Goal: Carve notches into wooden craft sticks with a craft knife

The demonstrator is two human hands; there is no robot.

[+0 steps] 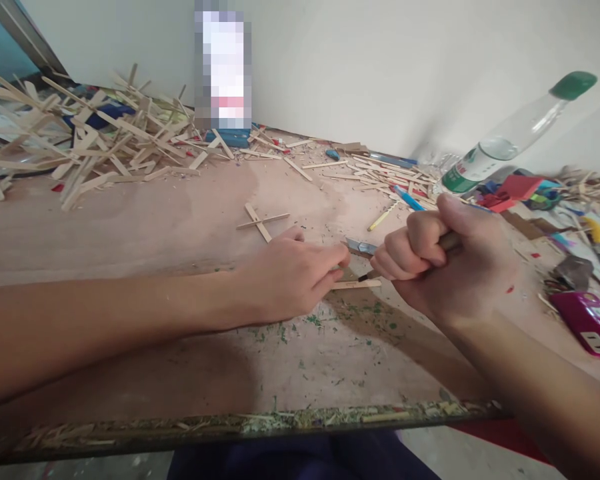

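Note:
My left hand (300, 270) lies low over the tabletop, its fingers pressed together on a flat wooden craft stick (357, 285). The right end of that stick sticks out past my fingertips, with a small mark on its face. My right hand (445, 260) is wrapped in a fist around a thin carving tool (364, 277) whose narrow dark tip meets the stick. Just beyond, a utility knife blade (361, 247) shows between my hands; its other end is hidden behind my right fist. Two crossed craft sticks (261, 221) rest past my left hand.
A heap of joined craft sticks (105, 133) fills the back left. Loose sticks (380, 170) lie near a tilted plastic bottle (505, 143). A blurred-out upright panel (225, 67) stands at the back. A magenta power strip (587, 320) sits right; green crumbs scatter in front.

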